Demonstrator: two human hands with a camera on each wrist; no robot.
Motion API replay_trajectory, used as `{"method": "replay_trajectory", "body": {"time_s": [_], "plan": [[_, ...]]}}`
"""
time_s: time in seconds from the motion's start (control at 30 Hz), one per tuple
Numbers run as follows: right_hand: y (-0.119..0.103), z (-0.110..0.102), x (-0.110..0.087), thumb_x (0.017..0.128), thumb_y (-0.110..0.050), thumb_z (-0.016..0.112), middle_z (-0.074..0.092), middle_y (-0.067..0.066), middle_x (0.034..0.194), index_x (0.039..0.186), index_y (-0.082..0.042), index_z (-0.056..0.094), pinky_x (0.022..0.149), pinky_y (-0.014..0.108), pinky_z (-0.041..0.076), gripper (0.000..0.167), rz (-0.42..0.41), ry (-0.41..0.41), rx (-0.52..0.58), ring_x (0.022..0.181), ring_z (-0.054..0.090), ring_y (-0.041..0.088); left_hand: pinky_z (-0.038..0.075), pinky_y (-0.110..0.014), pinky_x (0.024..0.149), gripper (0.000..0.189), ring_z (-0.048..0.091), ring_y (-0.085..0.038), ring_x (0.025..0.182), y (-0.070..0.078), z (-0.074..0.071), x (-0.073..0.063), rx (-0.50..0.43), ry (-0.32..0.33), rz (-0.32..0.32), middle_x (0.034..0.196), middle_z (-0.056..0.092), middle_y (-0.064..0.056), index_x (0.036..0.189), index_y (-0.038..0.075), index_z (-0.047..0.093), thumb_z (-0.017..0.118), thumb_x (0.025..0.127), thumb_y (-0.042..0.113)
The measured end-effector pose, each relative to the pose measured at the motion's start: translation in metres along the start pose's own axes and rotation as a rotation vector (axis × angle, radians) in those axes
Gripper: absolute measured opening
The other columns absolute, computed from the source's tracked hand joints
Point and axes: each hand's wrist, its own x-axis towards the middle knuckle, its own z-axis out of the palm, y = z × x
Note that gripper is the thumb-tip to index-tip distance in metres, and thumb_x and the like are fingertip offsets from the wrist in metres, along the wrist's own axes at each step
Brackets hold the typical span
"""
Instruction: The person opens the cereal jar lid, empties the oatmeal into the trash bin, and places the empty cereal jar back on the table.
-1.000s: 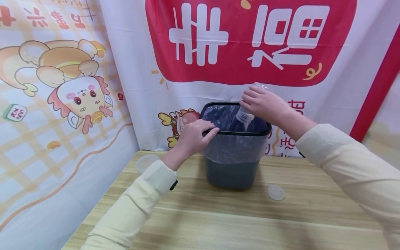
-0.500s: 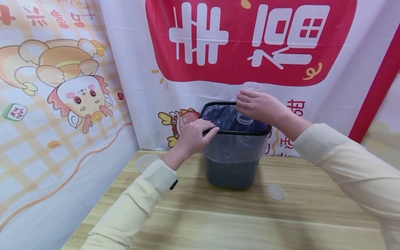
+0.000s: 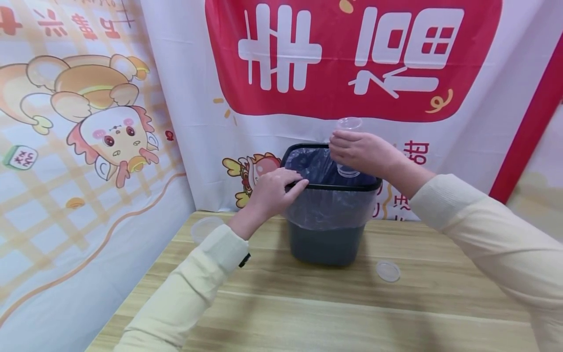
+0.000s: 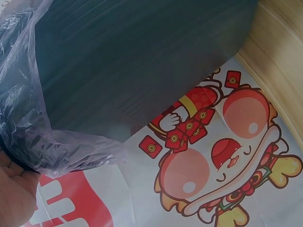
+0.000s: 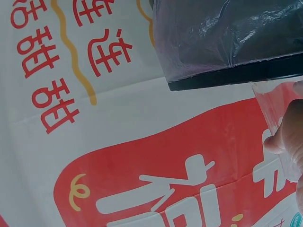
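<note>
A dark grey trash bin (image 3: pixel 325 247) stands on the table, its black rim (image 3: pixel 338 187) lined with a clear plastic bag (image 3: pixel 330 210). At the rim's left side, my left hand (image 3: pixel 273 191) grips the edge, thumb on the near side. Over the bin's right part, my right hand (image 3: pixel 364 152) holds a clear plastic cup (image 3: pixel 350 123) by its middle. One end of the cup reaches above my fingers while the other dips below rim level inside the bin. In the right wrist view, the cup (image 5: pixel 279 106) looks see-through, with fingers wrapped round it.
A small round clear lid (image 3: pixel 388 271) lies on the wooden table (image 3: pixel 308 313) to the right of the bin. Beyond my left forearm sits a clear plastic container (image 3: pixel 205 229), partly hidden by the sleeve. Printed cloth (image 3: pixel 176 98) hangs close behind the bin and along the left.
My right hand has moved slightly left and turned the cup from a slant to nearly upright. Pale grains that spilled from its lower end earlier no longer show. My left hand stays put.
</note>
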Motion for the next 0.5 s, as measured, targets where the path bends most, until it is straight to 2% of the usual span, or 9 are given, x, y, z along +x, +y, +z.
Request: {"method": "replay_trajectory", "body": {"time_s": [0.3,0.5], "plan": [[-0.0021,-0.0023,0.0,0.066,-0.007,0.087,0.048,0.014,0.14,0.136,-0.014,0.052,0.117,0.042,0.008,0.078,-0.012,0.008,0.003,0.132,0.038,0.031,0.052,-0.031,0.087,0.029,0.065,-0.016,0.098,0.0006,0.0006,-0.0003,0.001,0.006,0.003,0.106,0.072,-0.003,0.109,0.011,0.075,0.06,0.096,0.032],[0.0012,-0.003,0.0,0.064,-0.006,0.088,0.047,0.016,0.14,0.137,-0.014,0.051,0.117,0.044,0.009,0.082,-0.027,0.003,-0.019,0.132,0.037,0.033,0.052,-0.031,0.086,0.029,0.065,-0.016,0.097,0.0005,0.001,-0.0002,0.006,0.013,0.01,0.105,0.072,-0.003,0.108,0.01,0.075,0.06,0.096,0.032]]}}
